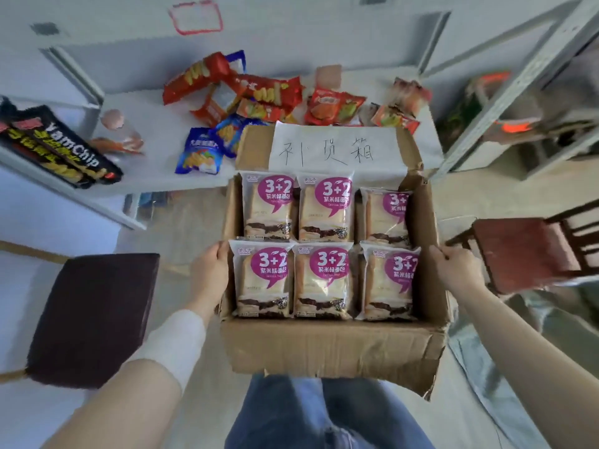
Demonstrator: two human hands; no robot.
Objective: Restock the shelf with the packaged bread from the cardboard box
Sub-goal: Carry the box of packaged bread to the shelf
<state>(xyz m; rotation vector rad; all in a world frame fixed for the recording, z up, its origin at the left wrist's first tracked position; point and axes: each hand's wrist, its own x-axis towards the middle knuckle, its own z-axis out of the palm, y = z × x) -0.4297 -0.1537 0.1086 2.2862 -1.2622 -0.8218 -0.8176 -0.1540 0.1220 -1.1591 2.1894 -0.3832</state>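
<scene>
Still at carry stage: I'm gripping cardboard box (327,346) walls w/ left hand (210,270) & right hand (455,268); bread packs (322,281) untouched; next, prob. freeing one hand for near-edge pack.

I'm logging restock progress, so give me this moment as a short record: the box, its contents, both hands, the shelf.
container: open cardboard box, paper label taped on its far flap
contents: six bread packets visible, two rows of three, purple "3+2" print
left hand: grip on the box's left wall
right hand: grip on the box's right wall
shelf: white, beyond the box, holding loose snack packs and black YamChip packs
progress: no bread packet on the shelf yet
</scene>
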